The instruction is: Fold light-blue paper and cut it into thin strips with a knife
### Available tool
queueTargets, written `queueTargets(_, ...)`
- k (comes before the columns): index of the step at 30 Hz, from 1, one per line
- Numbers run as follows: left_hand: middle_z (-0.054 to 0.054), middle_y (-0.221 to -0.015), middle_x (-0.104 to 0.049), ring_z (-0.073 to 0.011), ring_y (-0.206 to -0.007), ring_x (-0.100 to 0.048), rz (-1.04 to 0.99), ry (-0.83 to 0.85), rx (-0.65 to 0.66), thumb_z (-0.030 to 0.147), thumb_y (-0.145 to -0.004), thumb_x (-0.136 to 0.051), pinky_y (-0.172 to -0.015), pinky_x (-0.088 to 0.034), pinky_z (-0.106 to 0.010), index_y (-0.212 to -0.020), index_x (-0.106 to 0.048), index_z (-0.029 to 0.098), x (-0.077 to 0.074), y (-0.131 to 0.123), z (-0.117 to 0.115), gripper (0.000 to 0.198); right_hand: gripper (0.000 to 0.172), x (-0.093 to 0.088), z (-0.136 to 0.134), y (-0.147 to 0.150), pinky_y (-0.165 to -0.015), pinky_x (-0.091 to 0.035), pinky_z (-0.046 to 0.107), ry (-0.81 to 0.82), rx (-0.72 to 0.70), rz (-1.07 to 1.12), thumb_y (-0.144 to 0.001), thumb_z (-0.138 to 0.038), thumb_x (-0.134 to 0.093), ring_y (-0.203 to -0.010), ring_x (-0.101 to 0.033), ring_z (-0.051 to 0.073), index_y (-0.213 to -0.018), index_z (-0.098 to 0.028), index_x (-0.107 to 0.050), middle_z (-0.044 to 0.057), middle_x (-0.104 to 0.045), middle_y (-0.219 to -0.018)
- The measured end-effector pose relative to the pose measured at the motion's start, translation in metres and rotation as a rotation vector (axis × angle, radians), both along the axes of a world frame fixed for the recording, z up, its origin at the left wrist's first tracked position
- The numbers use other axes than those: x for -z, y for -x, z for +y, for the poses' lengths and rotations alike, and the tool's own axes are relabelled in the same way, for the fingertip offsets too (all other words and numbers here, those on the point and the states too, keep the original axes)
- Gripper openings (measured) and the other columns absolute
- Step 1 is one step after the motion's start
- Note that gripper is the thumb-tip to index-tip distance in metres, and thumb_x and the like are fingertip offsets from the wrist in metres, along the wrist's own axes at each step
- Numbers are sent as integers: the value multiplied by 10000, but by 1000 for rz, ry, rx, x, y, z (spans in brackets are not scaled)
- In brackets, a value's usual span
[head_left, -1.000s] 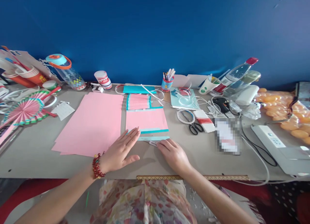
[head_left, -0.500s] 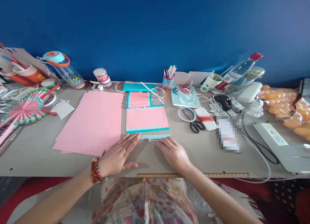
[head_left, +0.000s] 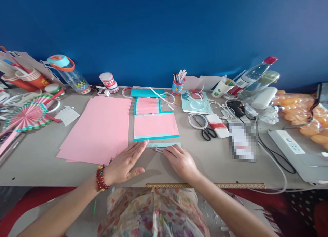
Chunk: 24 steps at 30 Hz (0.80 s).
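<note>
My left hand lies with its fingers stretched out and thumb spread, its fingertips at the left end of a narrow light-teal strip on the table. The fingers of my right hand are curled around a small pale craft knife. Its tip points left, just below the strip, and most of its handle is hidden in my hand. Above the strip lies a pink paper with teal edges. A pleated pink piece with teal borders lies beyond it.
Pink sheets lie left, near a pleated fan. Black-handled scissors, a tape roll and red thread on a card are right. Bottles and a pencil tin stand at the back. A power strip is far right.
My right hand has shifted slightly left with the craft knife along the strip. My left hand stays at nearly the same place, its fingers a little higher.
</note>
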State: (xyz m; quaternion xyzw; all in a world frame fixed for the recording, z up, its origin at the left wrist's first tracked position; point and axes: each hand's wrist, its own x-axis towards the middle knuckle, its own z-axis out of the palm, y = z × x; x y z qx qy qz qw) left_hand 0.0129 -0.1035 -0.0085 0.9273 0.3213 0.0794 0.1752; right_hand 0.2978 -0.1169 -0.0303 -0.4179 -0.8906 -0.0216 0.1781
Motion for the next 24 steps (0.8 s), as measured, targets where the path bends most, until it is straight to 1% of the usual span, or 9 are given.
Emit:
queueTargets(2,-126,-1634,-116,-246,-1504,-176,-41,33,-14,478,-1043,-231,-1230,-216,-450,-1555,149,152,-5,4,0,716,249,0,0,0,-745,-497,345,-4,-1,3,-974,-118,-465,-907,-564,217,-1109,-164,-669,87,-666,-994)
queueTargets(5,-113,-1631,-147,-253,-1499,-194,-28,-1,9,428,-1048,-273,-1229,-215,-479,-1560,137,183,-7,9,0,700,246,0,0,0,-751,-494,336,3,-3,3,-977,-132,-469,-913,-562,215,-1110,-173,-673,89,-663,-996)
queueTargets(9,-111,-1625,-176,-266,-1494,-207,37,-49,26,456,-1026,-360,-1224,-237,-467,-1562,126,173,-1,12,-1,777,247,0,0,0,-764,-490,337,6,12,15,-983,-143,-464,-914,-559,212,-1114,-177,-671,86,-663,-1000)
queueTargets(13,-105,-1630,-153,-270,-1498,-193,44,-43,25,470,-1025,-352,-1226,-221,-467,-1559,136,175,4,13,-1,781,243,0,1,0,-753,-486,339,10,-6,17,-983,-131,-454,-892,-555,211,-1109,-159,-660,82,-669,-996)
queueTargets(17,-100,-1630,-151,-263,-1500,-186,44,-31,24,465,-1027,-352,-1230,-211,-463,-1560,132,173,3,12,-2,776,219,-1,2,2,-750,-479,347,-3,-19,19,-979,-134,-473,-893,-552,220,-1106,-138,-652,86,-672,-1001)
queueTargets(21,-102,-1633,-141,-253,-1505,-164,56,-14,18,434,-1034,-351,-1236,-192,-451,-1562,119,161,2,12,-2,757,212,-1,2,3,-753,-476,346,-7,-28,18,-979,-135,-481,-891,-550,220,-1107,-141,-649,85,-673,-997)
queueTargets(24,-95,-1634,-143,-254,-1505,-167,42,2,19,423,-1034,-357,-1235,-190,-457,-1563,117,175,0,13,-2,752,216,0,2,4,-756,-477,349,-11,-29,24,-981,-135,-473,-892,-549,219,-1107,-142,-649,84,-673,-997)
